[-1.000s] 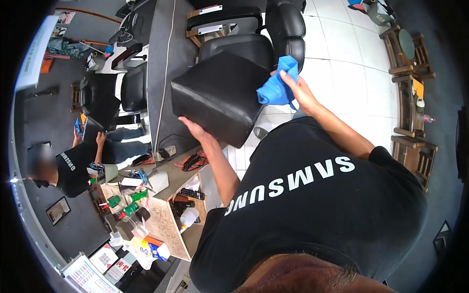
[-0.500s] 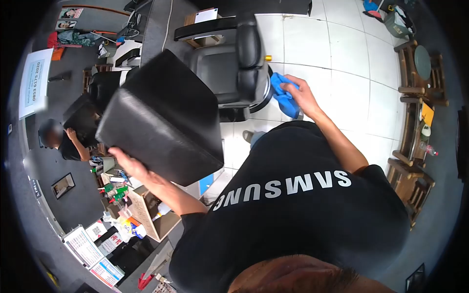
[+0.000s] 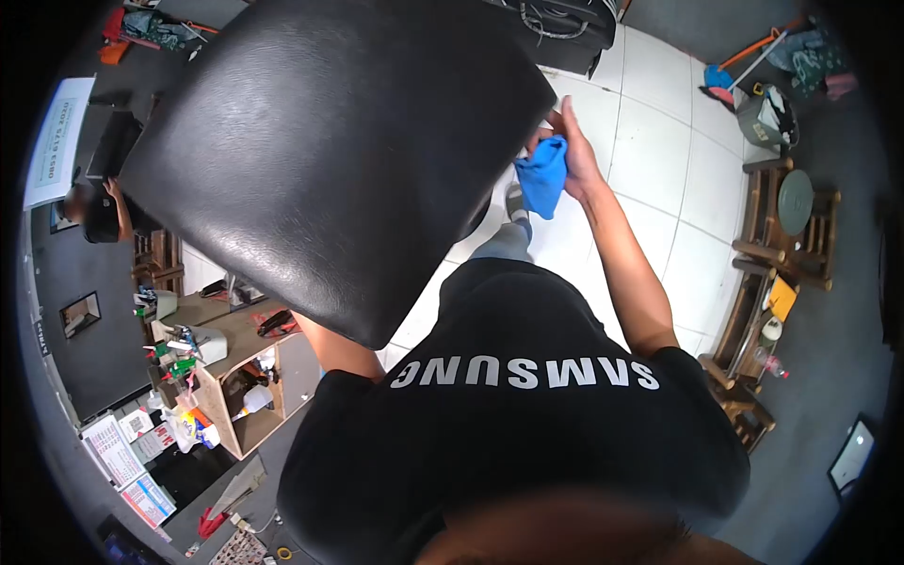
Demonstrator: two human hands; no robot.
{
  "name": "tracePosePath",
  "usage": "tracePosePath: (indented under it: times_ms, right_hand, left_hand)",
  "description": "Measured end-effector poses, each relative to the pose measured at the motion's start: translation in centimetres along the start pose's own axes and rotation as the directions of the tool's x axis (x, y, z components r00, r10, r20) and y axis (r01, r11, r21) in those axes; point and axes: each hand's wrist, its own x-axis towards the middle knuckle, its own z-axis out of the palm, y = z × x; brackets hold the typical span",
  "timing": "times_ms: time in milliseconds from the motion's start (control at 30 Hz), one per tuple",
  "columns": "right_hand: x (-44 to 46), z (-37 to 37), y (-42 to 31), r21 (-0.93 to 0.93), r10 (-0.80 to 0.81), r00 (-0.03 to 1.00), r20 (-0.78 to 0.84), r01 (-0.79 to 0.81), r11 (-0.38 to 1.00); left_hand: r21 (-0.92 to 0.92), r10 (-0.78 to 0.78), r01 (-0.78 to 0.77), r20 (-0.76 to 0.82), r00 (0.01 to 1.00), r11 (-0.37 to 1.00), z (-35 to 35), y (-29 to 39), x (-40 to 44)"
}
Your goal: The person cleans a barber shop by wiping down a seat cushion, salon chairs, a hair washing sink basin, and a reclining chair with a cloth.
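Now the black block (image 3: 348,160) looms larger upper left, within reach of the right hand (image 3: 577,160) gripping blue cloth (image 3: 543,181); left hand hidden, hold unclear.

A black padded block (image 3: 348,169), its leather-like cover lightly creased and glossy, is held up off the floor at a slant with one broad face showing, while a crumpled bright-blue cloth (image 3: 543,179), bunched in the right hand (image 3: 576,162), hangs just beside the block's edge.
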Motion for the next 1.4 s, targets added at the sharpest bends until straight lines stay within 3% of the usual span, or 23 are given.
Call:
tracePosePath:
  times_ms: [33, 67, 133, 167, 200, 267, 333, 400, 433, 467, 533, 567, 600, 667, 733, 800, 900, 1133, 1167, 1233, 1400]
  right_hand:
    - [0.7, -0.9, -1.5, 0.001, 0.064, 0.997, -0.044, -0.064, 0.998]
    - [2.2, -4.1, -2.6, 0.022, 0.116, 0.986, 0.122, -0.12, 0.993]
    - [2.2, -1.4, -6.0, -0.15, 0.071, 0.961, -0.266, -0.114, 0.982]
    - [2.7, -3.1, -7.2, -0.28, 0.122, 0.971, -0.207, -0.178, 0.943]
    - [3.5, -4.9, -8.1, -0.393, 0.165, 0.963, -0.214, -0.24, 0.888]
    - [5.0, -7.3, -9.9, -0.584, 0.23, 0.929, -0.29, -0.362, 0.727]
    - [6.7, -9.1, -9.7, -0.579, 0.18, 0.938, -0.296, -0.326, 0.747]
    - [8.1, -11.2, -10.9, -0.514, 0.298, 0.907, -0.297, -0.415, 0.751]
    - [9.0, -13.6, -11.6, -0.501, 0.459, 0.861, -0.219, -0.503, 0.705]
    - [9.9, -13.9, -11.8, -0.46, 0.43, 0.864, -0.261, -0.503, 0.732]
    - [11.1, -14.0, -11.5, -0.374, 0.377, 0.86, -0.344, -0.493, 0.785]
    - [12.0, -14.6, -12.1, -0.359, 0.407, 0.856, -0.319, -0.506, 0.784]
    - [13.3, -15.6, -12.6, -0.344, 0.424, 0.853, -0.304, -0.514, 0.786]
    - [15.3, -18.7, -13.2, -0.304, 0.473, 0.832, -0.29, -0.549, 0.779]
    - [18.2, -20.5, -14.2, -0.294, 0.459, 0.828, -0.322, -0.549, 0.783]
    - [21.5, -20.8, -16.1, -0.317, 0.418, 0.832, -0.366, -0.533, 0.784]
    - [27.1, -20.9, -20.2, -0.404, 0.363, 0.868, -0.338, -0.482, 0.777]
    - [41.6, -26.0, -24.4, -0.618, 0.338, 0.881, -0.33, -0.472, 0.628]
    - [43.6, -25.8, -24.6, -0.649, 0.323, 0.892, -0.315, -0.451, 0.613]
    - [47.0, -24.3, -25.1, -0.7, 0.317, 0.908, -0.275, -0.415, 0.581]
    - [54.8, -19.0, -23.6, -0.759, 0.278, 0.929, -0.246, -0.362, 0.541]
  left_hand:
    - [-0.011, -0.07, 0.07, 0.002, 0.998, 0.997, 0.4, -1.5, 1.1]
    - [-0.023, -0.136, 0.136, 0.008, 0.991, 0.99, 1.0, -3.2, 2.2]
    - [-0.003, -0.238, 0.238, 0.032, 0.971, 0.971, 0.6, -7.6, 4.8]
    - [0.036, -0.269, 0.267, 0.056, 0.962, 0.963, 0.2, -10.1, 6.6]
    - [-0.219, -0.413, 0.405, 0.009, 0.911, 0.888, 5.4, -9.3, 6.1]
    - [-0.028, -0.422, 0.421, -0.054, 0.905, 0.907, 5.4, -14.5, 10.0]
    - [0.111, -0.454, 0.455, -0.034, 0.89, 0.883, 8.2, -16.8, 12.3]
    - [0.238, -0.488, 0.466, 0.043, 0.872, 0.852, 11.8, -17.6, 13.6]
    - [0.272, -0.537, 0.502, 0.07, 0.841, 0.821, 13.2, -18.0, 14.4]
    - [0.313, -0.556, 0.509, 0.08, 0.827, 0.802, 13.8, -19.2, 15.2]
    - [0.412, -0.531, 0.447, 0.112, 0.84, 0.794, 15.0, -21.2, 16.3]
    - [0.437, -0.446, 0.349, 0.141, 0.884, 0.829, 15.2, -23.2, 17.0]
    - [0.577, -0.375, 0.184, 0.231, 0.898, 0.795, 15.0, -25.0, 18.1]
    - [0.765, -0.345, 0.08, 0.193, 0.919, 0.639, 17.0, -26.3, 18.8]
    - [0.829, -0.402, 0.127, 0.126, 0.907, 0.545, 20.6, -26.7, 18.5]
    - [0.803, -0.291, 0.044, 0.164, 0.943, 0.594, 21.7, -30.9, 19.0]
    - [0.721, -0.271, 0.198, -0.015, 0.962, 0.664, 24.2, -35.3, 19.6]
    - [0.695, -0.13, 0.27, -0.248, 0.96, 0.666, 26.1, -44.0, 21.7]
    - [0.643, -0.227, 0.379, -0.309, 0.924, 0.666, 26.2, -44.3, 21.8]
    - [0.585, -0.258, 0.434, -0.363, 0.895, 0.685, 25.8, -44.7, 22.6]
    - [0.501, -0.28, 0.465, -0.401, 0.872, 0.731, 22.4, -46.0, 26.0]
